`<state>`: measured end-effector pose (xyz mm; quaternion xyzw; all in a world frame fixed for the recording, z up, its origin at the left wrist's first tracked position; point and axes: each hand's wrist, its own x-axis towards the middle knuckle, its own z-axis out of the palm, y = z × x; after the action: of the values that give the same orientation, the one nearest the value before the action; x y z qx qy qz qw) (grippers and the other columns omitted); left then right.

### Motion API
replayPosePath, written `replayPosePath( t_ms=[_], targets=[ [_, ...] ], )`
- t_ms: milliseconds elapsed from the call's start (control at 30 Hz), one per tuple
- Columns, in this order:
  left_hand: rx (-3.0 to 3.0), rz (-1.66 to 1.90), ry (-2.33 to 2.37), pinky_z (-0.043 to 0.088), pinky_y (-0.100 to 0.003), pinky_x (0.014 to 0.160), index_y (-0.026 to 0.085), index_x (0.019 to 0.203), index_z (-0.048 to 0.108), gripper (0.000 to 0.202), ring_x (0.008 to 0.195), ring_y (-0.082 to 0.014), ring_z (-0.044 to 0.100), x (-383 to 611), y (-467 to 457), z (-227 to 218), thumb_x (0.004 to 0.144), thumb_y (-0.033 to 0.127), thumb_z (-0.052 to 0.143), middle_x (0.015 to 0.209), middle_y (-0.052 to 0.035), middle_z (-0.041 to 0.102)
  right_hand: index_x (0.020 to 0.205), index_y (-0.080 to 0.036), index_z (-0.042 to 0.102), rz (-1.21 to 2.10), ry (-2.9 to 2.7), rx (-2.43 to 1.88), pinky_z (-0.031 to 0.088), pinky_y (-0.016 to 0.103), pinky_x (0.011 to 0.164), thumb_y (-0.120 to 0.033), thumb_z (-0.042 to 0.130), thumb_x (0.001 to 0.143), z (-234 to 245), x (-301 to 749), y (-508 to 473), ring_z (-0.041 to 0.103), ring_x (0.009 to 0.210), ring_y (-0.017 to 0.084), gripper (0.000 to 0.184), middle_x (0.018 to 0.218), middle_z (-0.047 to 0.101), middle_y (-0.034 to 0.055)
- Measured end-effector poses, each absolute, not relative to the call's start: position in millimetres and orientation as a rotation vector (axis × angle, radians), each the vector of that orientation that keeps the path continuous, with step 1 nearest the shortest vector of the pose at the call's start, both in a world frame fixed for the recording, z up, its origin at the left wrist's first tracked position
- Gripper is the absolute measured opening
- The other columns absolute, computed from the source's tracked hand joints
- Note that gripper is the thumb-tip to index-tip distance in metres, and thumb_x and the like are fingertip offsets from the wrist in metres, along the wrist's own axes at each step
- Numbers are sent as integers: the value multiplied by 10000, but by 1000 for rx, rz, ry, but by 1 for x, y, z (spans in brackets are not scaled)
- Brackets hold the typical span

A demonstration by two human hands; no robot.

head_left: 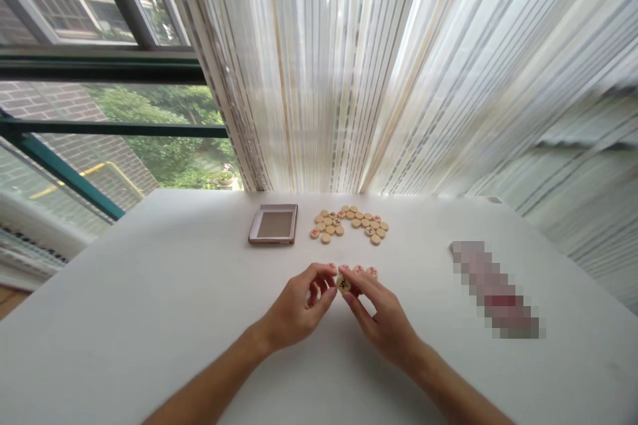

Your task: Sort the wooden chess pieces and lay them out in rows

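- In the head view, the right hand (383,319) is nearly closed, its fingertips pinching a black-marked xiangqi piece (343,283), a round wooden disc, just above the tabletop (149,292).
- The left hand (294,302) is half curled and just beside that disc. Its fingers partly cover it, so I cannot tell whether this hand has hold of it too.
- A short row of matching discs (365,271) lies just beyond the hands, and the fingertips nearly touch it.
- Risk: the disc has a smooth, rounded edge, so a loose pinch could let it drop and roll across the smooth tabletop.
- Risk: with the hands this close, a knuckle or fingertip could nudge the row out of line.
- Risk: a dropped disc that rolled far enough could scatter the loose arc of discs (349,224) lying farther off.
- Count: one disc is pinched. Two are plainly clear of the hands in the row, and at least two more show at the left fingertips, though the hands may hide others.
- Count: the arc holds roughly two dozen discs, too tightly bunched for an exact figure.
- Count: there is one shallow, square, brown-rimmed tray (273,224) left of the arc, and one pixelated, unreadable long object (493,289) on the right.
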<state>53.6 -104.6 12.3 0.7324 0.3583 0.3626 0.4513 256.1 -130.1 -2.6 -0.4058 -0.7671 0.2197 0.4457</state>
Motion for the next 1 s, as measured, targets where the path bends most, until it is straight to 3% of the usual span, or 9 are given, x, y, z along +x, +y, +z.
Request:
replayPosePath(
  t_ms=[167, 333, 667, 1000],
  targets=[
    [1939, 904, 871, 481, -229, 614, 227, 1201, 533, 264, 691, -115, 555, 54, -106, -2, 951, 284, 592, 864, -13, 611, 1485, -307, 445, 613, -1929, -940, 572, 355, 902, -144, 499, 998, -6, 257, -135, 659, 1004, 211, 516, 1123, 673, 88],
    [2091, 1004, 859, 499, -212, 635, 243, 1207, 519, 292, 723, -103, 588, 55, -107, -8, 932, 204, 609, 929, -17, 628, 1477, -282, 446, 668, -1912, -921, 571, 359, 899, -143, 456, 1010, -8, 255, -137, 653, 1029, 217, 487, 1137, 662, 110],
    [2162, 1073, 834, 516, -207, 645, 245, 1190, 523, 301, 690, -84, 585, 55, -105, -13, 917, 153, 610, 996, -12, 663, 1246, -262, 494, 914, -1744, -984, 554, 334, 861, -189, 489, 1002, -6, 251, -137, 677, 923, 182, 254, 1011, 680, 50],
    [2156, 1036, 845, 503, -206, 614, 237, 1201, 515, 283, 699, -94, 598, 56, -103, -11, 934, 163, 574, 977, -19, 662, 1212, -259, 530, 898, -1709, -972, 556, 326, 855, -202, 509, 1001, -6, 248, -135, 686, 914, 177, 220, 1001, 696, 44]
  ],
)
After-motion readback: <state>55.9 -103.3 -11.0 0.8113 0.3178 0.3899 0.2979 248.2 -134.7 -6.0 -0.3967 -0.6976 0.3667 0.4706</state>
